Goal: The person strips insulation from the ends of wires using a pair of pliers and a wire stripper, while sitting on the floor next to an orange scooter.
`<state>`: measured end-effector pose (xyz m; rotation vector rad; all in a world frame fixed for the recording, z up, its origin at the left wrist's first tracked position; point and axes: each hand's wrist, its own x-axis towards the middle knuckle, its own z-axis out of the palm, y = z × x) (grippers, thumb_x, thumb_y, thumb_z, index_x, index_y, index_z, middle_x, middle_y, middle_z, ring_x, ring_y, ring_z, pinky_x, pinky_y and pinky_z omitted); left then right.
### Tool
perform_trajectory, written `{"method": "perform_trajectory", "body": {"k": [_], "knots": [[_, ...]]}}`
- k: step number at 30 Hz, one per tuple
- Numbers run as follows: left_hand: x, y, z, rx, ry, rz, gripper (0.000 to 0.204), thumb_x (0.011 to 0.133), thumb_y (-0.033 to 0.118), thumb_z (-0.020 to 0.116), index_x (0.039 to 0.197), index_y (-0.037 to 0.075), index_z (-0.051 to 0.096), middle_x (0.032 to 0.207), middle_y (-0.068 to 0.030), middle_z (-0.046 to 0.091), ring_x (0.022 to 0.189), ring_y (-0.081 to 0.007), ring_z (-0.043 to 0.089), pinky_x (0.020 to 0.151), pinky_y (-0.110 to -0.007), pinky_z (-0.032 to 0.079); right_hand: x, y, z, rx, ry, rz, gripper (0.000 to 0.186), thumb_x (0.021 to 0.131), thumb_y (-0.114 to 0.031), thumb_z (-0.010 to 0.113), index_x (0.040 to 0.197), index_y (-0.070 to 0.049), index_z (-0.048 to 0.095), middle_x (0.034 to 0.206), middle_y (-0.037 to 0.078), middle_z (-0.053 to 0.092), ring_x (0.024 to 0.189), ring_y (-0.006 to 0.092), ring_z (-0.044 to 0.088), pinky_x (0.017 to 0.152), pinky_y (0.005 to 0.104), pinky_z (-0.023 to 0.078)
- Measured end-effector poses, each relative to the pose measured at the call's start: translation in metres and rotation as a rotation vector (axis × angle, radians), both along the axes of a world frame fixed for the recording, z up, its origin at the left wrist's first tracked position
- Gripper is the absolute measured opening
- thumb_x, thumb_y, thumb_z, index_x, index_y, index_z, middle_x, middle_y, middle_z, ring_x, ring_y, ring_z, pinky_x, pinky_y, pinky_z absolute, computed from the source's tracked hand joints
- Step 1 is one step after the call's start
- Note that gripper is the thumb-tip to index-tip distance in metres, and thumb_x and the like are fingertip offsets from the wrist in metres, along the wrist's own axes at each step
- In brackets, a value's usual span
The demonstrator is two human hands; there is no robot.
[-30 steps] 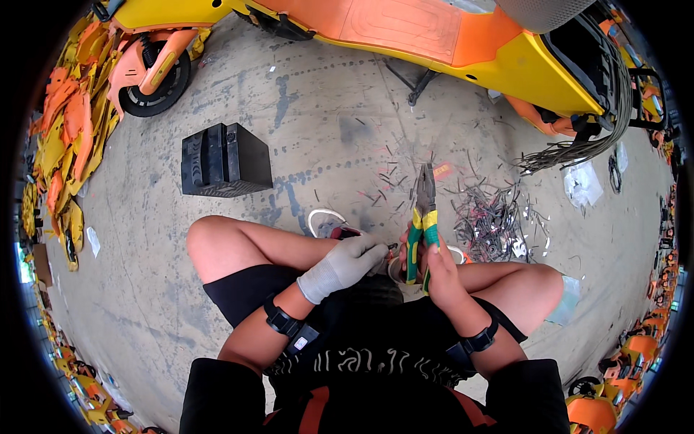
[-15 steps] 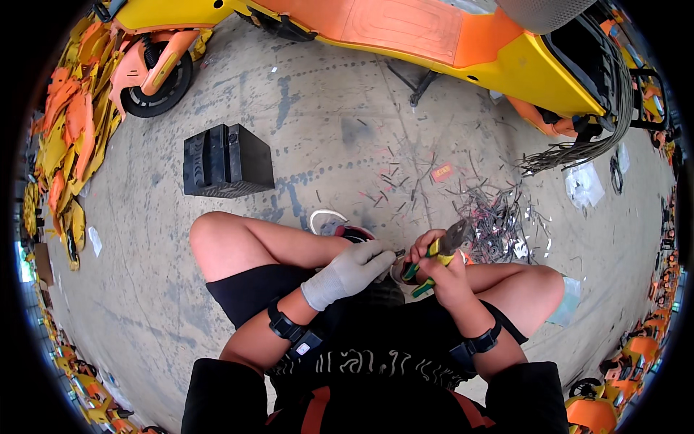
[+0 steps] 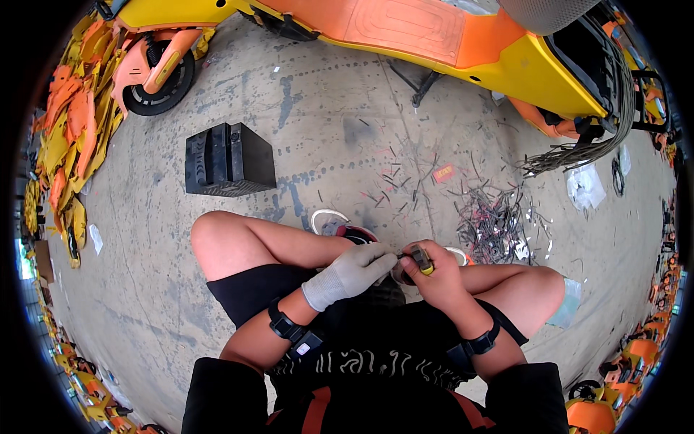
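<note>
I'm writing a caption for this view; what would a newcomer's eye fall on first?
Probably the yellow and orange scooter stretching across the top. Below it, a black box sits to the left, and a heap of thin, dark scraps lies to the right. Near the centre, the gloved left hand is close beside the right hand, which holds partly hidden pliers.

floor (image 3: 144, 304): one, grey, hard-surfaced, marked with dark blotches, thin lines and scuffs. along its upper edge: scooter (image 3: 405, 32), yellow and orange. toward its upper left corner: heap of panels (image 3: 69, 119), same two colours, loosely piled. at its lower right corner: crowded vehicles (image 3: 593, 416), orange and yellow. light: pale, fairly even; bright patch (image 3: 27, 266) beyond the left edge, window or doorway unclear.
</note>
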<state>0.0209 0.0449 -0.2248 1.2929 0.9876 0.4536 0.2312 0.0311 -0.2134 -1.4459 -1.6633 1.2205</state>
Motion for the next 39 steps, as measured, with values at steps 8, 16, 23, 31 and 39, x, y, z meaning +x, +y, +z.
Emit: {"method": "perform_trajectory", "body": {"k": [8,16,23,31,39], "knots": [[0.0,-0.007,-0.011,0.359,0.05,0.003,0.021,0.102,0.017,0.056,0.111,0.001,0.066,0.07,-0.0074,0.062,0.066,-0.0172,0.063,0.065,-0.03,0.05,0.006,0.0,-0.003,-0.281,0.097,0.03,0.019,0.099,-0.018,0.065,0.102,0.0,0.063,0.078,0.007,0.065,0.073,0.0136,0.062,0.068,0.0305,0.051],[-0.005,0.0,0.008,0.238,0.039,0.12,0.017,0.099,0.013,0.057,0.106,0.0,0.067,0.071,-0.01,0.063,0.065,-0.0195,0.063,0.064,-0.032,0.051,0.017,0.003,-0.024,-0.635,0.413,-0.126,0.022,0.102,-0.022,0.062,0.104,0.0,0.063,0.079,0.002,0.062,0.072,0.0112,0.059,0.068,0.0272,0.05],[0.001,0.0,0.005,0.389,0.203,0.104,0.02,0.096,0.017,0.061,0.104,0.0,0.067,0.087,-0.0177,0.07,0.084,-0.0341,0.069,0.074,-0.038,0.054,-0.001,0.002,-0.002,-0.255,0.219,-0.084,0.025,0.094,-0.018,0.074,0.107,0.0,0.063,0.083,0.002,0.065,0.074,0.0114,0.059,0.071,0.028,0.05],[0.0,-0.001,0.006,0.452,0.134,0.037,0.02,0.095,0.015,0.062,0.108,0.001,0.066,0.088,-0.0192,0.07,0.083,-0.0372,0.069,0.074,-0.041,0.055,-0.003,-0.002,-0.009,-0.037,-0.043,-0.047,0.028,0.085,-0.012,0.08,0.104,-0.001,0.063,0.088,0.013,0.067,0.078,0.0249,0.065,0.073,0.0338,0.053],[-0.008,0.0,0.007,0.407,0.073,-0.032,0.018,0.096,0.015,0.059,0.102,-0.001,0.065,0.085,-0.0209,0.067,0.081,-0.0397,0.066,0.071,-0.043,0.053,0.004,0.004,-0.004,0.226,-0.108,0.157,0.018,0.088,-0.005,0.073,0.103,-0.001,0.064,0.09,0.018,0.067,0.08,0.0349,0.067,0.074,0.0379,0.054]]}}
